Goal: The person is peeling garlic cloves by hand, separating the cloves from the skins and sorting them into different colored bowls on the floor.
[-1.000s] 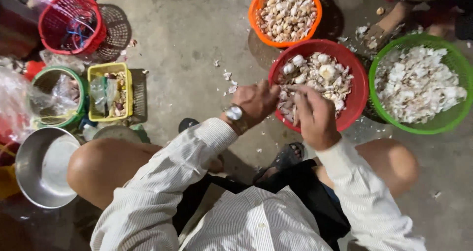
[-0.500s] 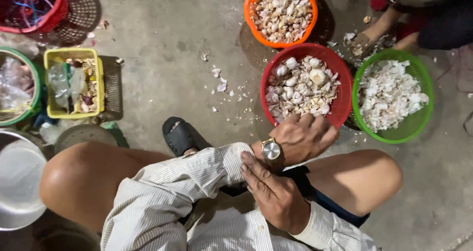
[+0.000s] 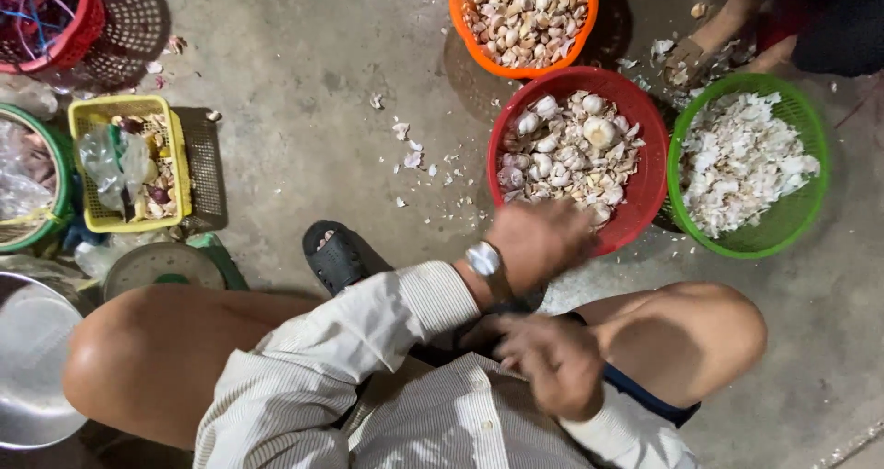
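Concrete floor, peel scraps scattered at centre. Red basket of garlic bulbs sits centre-right, just above left hand, the nearer one; fingers curled, motion-blurred, contents can't tell. Right hand lower centre near lap, loosely curled, seemingly empty grip.

Both hands are out of the red basket now. A second ago they were buried in its garlic; half a second ago they had drawn back to the lap. The left hand is lifting again, blurred, its fingers reaching the basket's near rim. The right hand has sunk lower between the knees, also blurred. The view has slid right, cutting the left-hand baskets at the edge.
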